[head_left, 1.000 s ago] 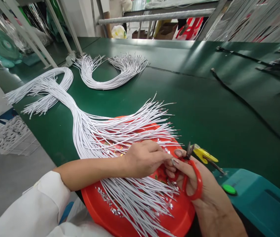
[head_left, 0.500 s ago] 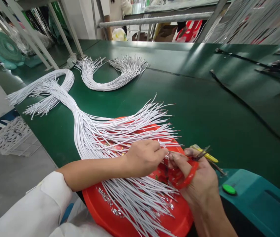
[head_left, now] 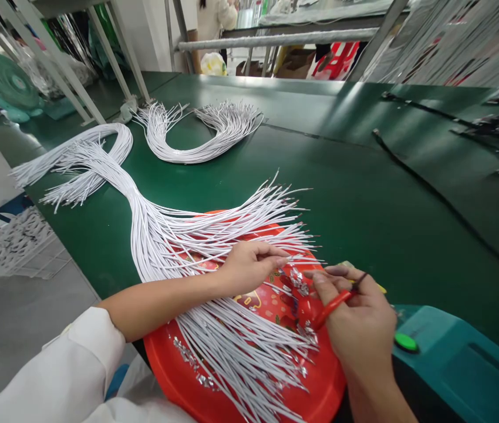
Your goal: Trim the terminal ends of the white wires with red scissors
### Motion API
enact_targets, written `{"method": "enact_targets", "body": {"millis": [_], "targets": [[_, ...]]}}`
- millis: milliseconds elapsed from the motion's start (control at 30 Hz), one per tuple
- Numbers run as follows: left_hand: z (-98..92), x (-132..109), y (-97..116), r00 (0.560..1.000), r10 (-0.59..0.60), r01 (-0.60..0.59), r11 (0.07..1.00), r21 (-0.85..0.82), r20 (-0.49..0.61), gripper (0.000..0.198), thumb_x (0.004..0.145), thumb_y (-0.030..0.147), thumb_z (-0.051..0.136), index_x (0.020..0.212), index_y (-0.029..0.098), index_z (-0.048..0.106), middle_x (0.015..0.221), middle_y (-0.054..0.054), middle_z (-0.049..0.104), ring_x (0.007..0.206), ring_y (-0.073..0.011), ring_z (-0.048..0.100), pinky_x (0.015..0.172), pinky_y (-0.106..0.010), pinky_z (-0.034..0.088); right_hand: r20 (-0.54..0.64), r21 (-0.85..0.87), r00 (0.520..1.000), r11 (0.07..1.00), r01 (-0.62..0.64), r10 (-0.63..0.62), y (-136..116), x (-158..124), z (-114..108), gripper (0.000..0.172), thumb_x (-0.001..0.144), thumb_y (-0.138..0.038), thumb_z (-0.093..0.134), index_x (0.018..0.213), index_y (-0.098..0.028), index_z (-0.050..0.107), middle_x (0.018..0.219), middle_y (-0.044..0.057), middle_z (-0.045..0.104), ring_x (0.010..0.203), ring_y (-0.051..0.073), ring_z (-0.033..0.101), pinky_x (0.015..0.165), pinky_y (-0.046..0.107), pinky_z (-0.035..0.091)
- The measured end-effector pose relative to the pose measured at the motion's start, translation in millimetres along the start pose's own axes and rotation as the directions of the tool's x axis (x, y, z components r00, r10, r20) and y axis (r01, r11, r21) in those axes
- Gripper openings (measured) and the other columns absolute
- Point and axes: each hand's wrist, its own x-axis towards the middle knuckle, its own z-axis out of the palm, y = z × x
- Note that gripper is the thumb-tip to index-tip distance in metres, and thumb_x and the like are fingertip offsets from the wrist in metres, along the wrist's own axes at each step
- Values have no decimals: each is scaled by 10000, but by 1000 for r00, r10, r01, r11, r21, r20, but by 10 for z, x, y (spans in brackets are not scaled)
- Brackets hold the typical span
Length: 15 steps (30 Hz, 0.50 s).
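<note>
White wires [head_left: 236,335] fan out in a thick bundle over a red round tray [head_left: 179,382]. My left hand [head_left: 249,270] reaches across them, thumb and fingers pinched at the end of a white wire in the upper group. To its right, my right hand [head_left: 359,317] is wrapped around red-handled scissors [head_left: 332,310], whose dark tips point up and right. Its thumb and forefinger come together over the tray; anything between them is too small to make out. Small shiny silver metal pieces [head_left: 297,281] lie in the tray below the fingertips.
Two more bundles of white wires [head_left: 201,154] lie on the green table [head_left: 320,176]. Black cables [head_left: 443,194] are at the right. A teal machine with a green button [head_left: 408,342] stands beside my right hand. A teal fan [head_left: 0,82] and metal posts stand at left.
My hands were together at the fingertips and are now apart. The left has shifted slightly left and up to the wire ends; the right has turned, tilting the scissors.
</note>
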Motion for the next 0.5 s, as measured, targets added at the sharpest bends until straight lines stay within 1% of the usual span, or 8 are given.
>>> {"method": "enact_targets", "body": {"millis": [100, 167, 233, 300, 400, 433, 467, 500], "targets": [[23, -25, 4, 998, -13, 13, 1000, 1, 56, 167, 770, 208, 617, 880, 125, 710, 780, -36, 695, 674, -101, 586, 656, -224, 473, 33, 100, 999, 995, 17, -20, -43, -27, 15, 323, 647, -353, 737, 871, -200, 562, 831, 35, 683, 787, 188, 654, 728, 349, 520], [37, -52, 10, 993, -2, 4, 1000, -17, 120, 155, 781, 201, 600, 866, 132, 710, 785, -30, 694, 687, -98, 584, 643, -207, 470, 77, 150, 997, 989, -9, -3, -61, -39, 19, 344, 626, -334, 757, 879, -203, 564, 828, 36, 693, 796, 200, 665, 744, 370, 528], [47, -81, 29, 984, 5, -1, 1000, -24, 179, 146, 793, 197, 583, 846, 135, 705, 770, -18, 686, 680, -90, 577, 622, -188, 461, 93, 184, 996, 983, -15, -2, -57, -49, 24, 348, 611, -311, 770, 873, -204, 567, 783, 21, 689, 750, 194, 670, 719, 364, 536], [54, -104, 54, 976, -27, 32, 999, -21, 215, 152, 809, 201, 564, 833, 133, 698, 734, -7, 674, 630, -76, 558, 585, -174, 446, 52, 178, 997, 983, 42, -52, -34, -68, 37, 323, 619, -292, 766, 858, -202, 568, 740, 6, 676, 691, 180, 665, 679, 348, 538], [60, -115, 68, 964, -101, 111, 994, -25, 246, 184, 829, 219, 538, 837, 117, 690, 708, -11, 664, 564, -67, 533, 539, -170, 424, -60, 80, 982, 980, 183, -178, 5, -112, 77, 258, 645, -275, 749, 806, -195, 566, 735, 10, 658, 673, 174, 654, 673, 345, 528], [58, -112, 62, 963, -104, 111, 994, -12, 248, 192, 832, 229, 536, 847, 116, 690, 710, -14, 665, 568, -70, 538, 541, -173, 424, -96, 38, 971, 974, 221, -217, 10, -124, 90, 242, 651, -270, 745, 791, -192, 564, 746, 17, 655, 686, 177, 654, 693, 355, 525], [51, -108, 53, 966, -87, 85, 996, 18, 245, 196, 832, 242, 540, 865, 121, 691, 725, -15, 672, 588, -77, 552, 557, -178, 430, -132, 7, 959, 968, 252, -249, 9, -130, 99, 230, 657, -266, 741, 780, -189, 561, 759, 23, 653, 706, 182, 655, 721, 368, 522], [38, -102, 43, 971, -50, 36, 997, 64, 234, 199, 831, 257, 546, 888, 133, 692, 750, -16, 680, 625, -86, 571, 585, -184, 439, -174, -12, 948, 963, 270, -268, 2, -128, 103, 227, 659, -261, 740, 772, -188, 556, 769, 29, 650, 725, 188, 656, 749, 382, 518]]}}
